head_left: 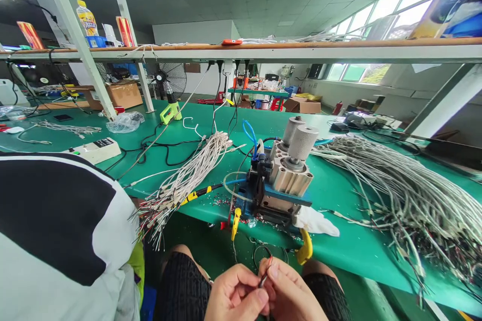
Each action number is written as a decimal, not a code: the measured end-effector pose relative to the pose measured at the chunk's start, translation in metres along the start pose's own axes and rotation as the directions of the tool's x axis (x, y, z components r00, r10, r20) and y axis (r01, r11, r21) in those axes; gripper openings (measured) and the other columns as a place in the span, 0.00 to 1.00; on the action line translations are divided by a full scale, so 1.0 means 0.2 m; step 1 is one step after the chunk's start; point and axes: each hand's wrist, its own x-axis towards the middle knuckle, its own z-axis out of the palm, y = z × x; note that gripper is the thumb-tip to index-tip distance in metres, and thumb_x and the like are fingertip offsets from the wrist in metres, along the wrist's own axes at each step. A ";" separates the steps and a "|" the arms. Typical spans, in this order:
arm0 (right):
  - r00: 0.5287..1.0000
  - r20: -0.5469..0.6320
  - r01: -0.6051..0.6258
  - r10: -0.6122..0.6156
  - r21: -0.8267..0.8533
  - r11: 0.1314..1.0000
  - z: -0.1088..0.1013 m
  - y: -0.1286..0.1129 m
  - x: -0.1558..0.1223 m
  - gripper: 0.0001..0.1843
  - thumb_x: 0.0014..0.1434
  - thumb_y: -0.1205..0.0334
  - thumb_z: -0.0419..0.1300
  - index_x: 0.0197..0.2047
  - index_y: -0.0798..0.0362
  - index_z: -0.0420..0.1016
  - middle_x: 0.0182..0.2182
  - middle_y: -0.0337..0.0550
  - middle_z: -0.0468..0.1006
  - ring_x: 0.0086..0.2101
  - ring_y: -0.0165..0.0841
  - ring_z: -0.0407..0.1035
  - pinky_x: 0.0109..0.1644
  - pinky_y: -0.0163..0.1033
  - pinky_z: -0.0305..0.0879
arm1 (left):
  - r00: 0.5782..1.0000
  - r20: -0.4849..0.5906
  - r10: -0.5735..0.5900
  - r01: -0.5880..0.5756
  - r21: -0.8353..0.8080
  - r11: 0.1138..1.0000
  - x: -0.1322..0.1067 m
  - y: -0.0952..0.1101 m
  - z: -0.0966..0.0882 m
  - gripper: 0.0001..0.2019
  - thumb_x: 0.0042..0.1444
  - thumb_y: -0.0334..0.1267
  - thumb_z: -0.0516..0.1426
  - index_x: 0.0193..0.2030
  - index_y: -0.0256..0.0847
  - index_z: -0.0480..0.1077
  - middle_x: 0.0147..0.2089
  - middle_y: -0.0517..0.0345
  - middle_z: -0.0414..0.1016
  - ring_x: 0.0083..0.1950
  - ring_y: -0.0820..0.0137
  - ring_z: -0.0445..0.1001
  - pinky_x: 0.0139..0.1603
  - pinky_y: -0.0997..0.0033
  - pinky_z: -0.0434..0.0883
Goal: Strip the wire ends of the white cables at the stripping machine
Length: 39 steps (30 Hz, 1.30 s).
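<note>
Looking down from the head camera, the left hand (235, 295) and right hand (291, 293) are meeting at six o'clock, just below the edge of the green bench (350, 246). Both are curling nearly closed, thumbs and forefingers pinching one thin wire (265, 275), whose dark, red-tipped end is poking up between them. At twelve o'clock from the hands, a small pneumatic machine (286, 175) is sitting on the bench. A tied wire bundle (188, 175) is lying at ten o'clock, and a loose wire heap (406, 190) is spreading at two o'clock. Another person's black-and-white sleeve (56, 230) is filling eight o'clock.
</note>
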 end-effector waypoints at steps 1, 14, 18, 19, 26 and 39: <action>1.000 -0.001 0.002 -0.002 0.003 1.000 0.01 0.00 0.00 0.20 0.45 0.48 0.74 0.26 0.58 0.79 0.16 0.34 0.60 0.19 0.22 0.56 0.25 0.28 0.52 | 0.999 0.008 0.035 -0.036 0.031 0.999 0.00 0.00 -0.01 0.16 0.43 0.44 0.71 0.26 0.35 0.72 0.25 0.59 0.74 0.25 0.76 0.73 0.29 0.78 0.69; 0.987 -0.070 0.080 -0.147 -0.581 0.810 -0.04 -0.10 -0.03 0.16 0.44 0.49 0.74 0.27 0.54 0.83 0.26 0.43 0.76 0.24 0.27 0.62 0.28 0.32 0.61 | 0.846 0.173 0.504 -0.456 0.725 0.516 0.01 0.01 -0.07 0.10 0.58 0.39 0.60 0.26 0.42 0.77 0.27 0.53 0.75 0.28 0.72 0.72 0.30 0.77 0.65; 0.985 0.002 0.133 -0.174 -0.655 0.744 -0.04 -0.08 -0.03 0.16 0.49 0.48 0.71 0.25 0.54 0.83 0.23 0.41 0.70 0.24 0.28 0.61 0.28 0.33 0.60 | 0.852 0.137 0.506 -0.436 0.720 0.539 0.01 -0.01 -0.08 0.11 0.56 0.40 0.61 0.25 0.40 0.74 0.25 0.54 0.72 0.25 0.74 0.69 0.27 0.79 0.62; 0.981 0.024 0.160 -0.193 -0.668 0.727 -0.04 -0.08 -0.03 0.16 0.51 0.48 0.70 0.25 0.54 0.82 0.22 0.41 0.69 0.24 0.28 0.61 0.29 0.33 0.60 | 0.861 0.112 0.496 -0.418 0.710 0.567 0.01 -0.02 -0.08 0.11 0.55 0.41 0.62 0.24 0.40 0.74 0.25 0.55 0.71 0.25 0.74 0.68 0.25 0.79 0.62; 0.904 0.064 0.342 -0.423 -0.702 0.624 -0.05 -0.04 -0.03 0.14 0.54 0.51 0.68 0.26 0.53 0.80 0.28 0.45 0.71 0.29 0.33 0.66 0.31 0.34 0.65 | 0.938 -0.061 0.342 -0.235 0.614 0.754 0.01 -0.05 -0.06 0.22 0.49 0.56 0.64 0.22 0.37 0.71 0.25 0.55 0.66 0.25 0.74 0.64 0.21 0.79 0.56; 0.962 0.051 0.225 -0.267 -0.701 0.676 -0.07 -0.06 -0.02 0.17 0.58 0.47 0.63 0.30 0.54 0.76 0.28 0.41 0.69 0.25 0.28 0.62 0.29 0.33 0.60 | 0.961 0.090 0.262 -0.256 0.653 0.713 0.01 -0.06 -0.09 0.09 0.54 0.43 0.61 0.29 0.39 0.73 0.29 0.54 0.70 0.30 0.70 0.69 0.32 0.76 0.66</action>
